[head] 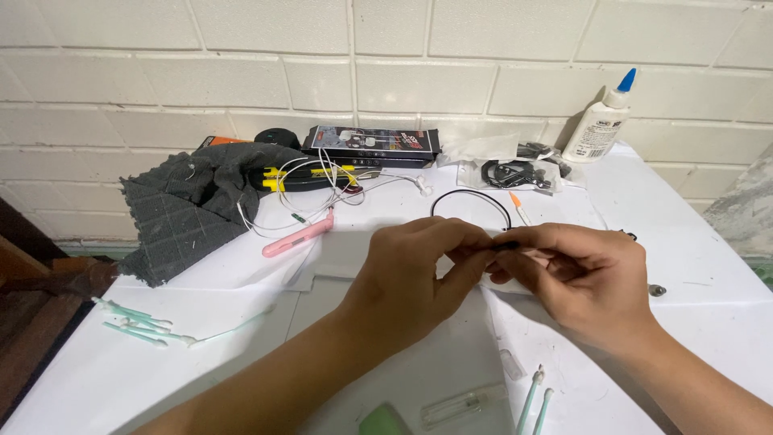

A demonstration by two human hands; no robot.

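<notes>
Pinching a thin black cable (pixel 471 196) above the tabletop (pixel 692 266), left hand (pixel 419 270) and right hand (pixel 576 278) were seen; a flat dark box (pixel 372 143) and white glue bottle (pixel 600 125) stood behind, fingertips hidden.

1. The back of the scene is closed off by a wall (pixel 386 64) of large pale cream blocks, laid in staggered courses with grey mortar joints
2. A table (pixel 708 266) covered in white sheets is set directly against that wall
3. Even, soft light is cast over the white surface, and only faint shadows are seen
4. At the left edge, dark brown wooden boards (pixel 40 278) are seen below the table's level
5. At the right edge, a rough grey mottled surface (pixel 749 209) is partly shown beside the wall
</notes>
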